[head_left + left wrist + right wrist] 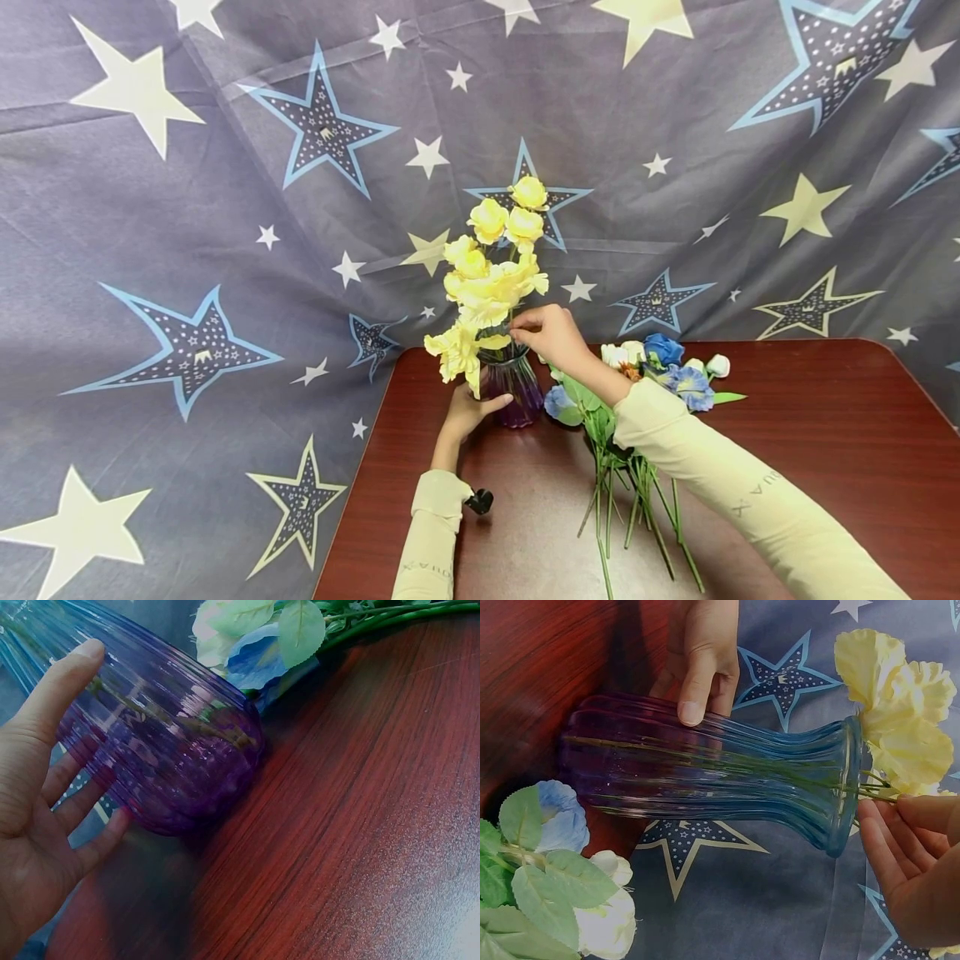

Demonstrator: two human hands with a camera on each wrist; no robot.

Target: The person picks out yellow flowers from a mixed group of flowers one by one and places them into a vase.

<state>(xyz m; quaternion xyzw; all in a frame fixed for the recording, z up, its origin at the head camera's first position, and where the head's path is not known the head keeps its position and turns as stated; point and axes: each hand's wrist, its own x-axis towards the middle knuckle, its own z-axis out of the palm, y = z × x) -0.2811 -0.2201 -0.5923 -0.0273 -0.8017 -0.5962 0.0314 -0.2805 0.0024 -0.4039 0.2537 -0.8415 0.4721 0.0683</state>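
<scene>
A ribbed glass vase point(780, 769), purple at the base and blue toward the rim, stands on the table with several yellow flowers point(487, 292) rising from it. My left hand point(471, 410) holds the vase low on its left side, thumb in front and fingers behind, as the left wrist view shows. Just above the rim, my right hand point(551, 335) pinches a thin green flower stem point(877, 796) between thumb and fingertips. Other stems run down inside the glass.
Right of the vase lies a pile of blue flowers point(692, 387), white flowers point(618, 356) and green stems point(600, 508), partly under my right forearm. The brown wooden table point(810, 433) meets a grey star-patterned cloth point(247, 250) behind. A small black object point(480, 501) is at my left cuff.
</scene>
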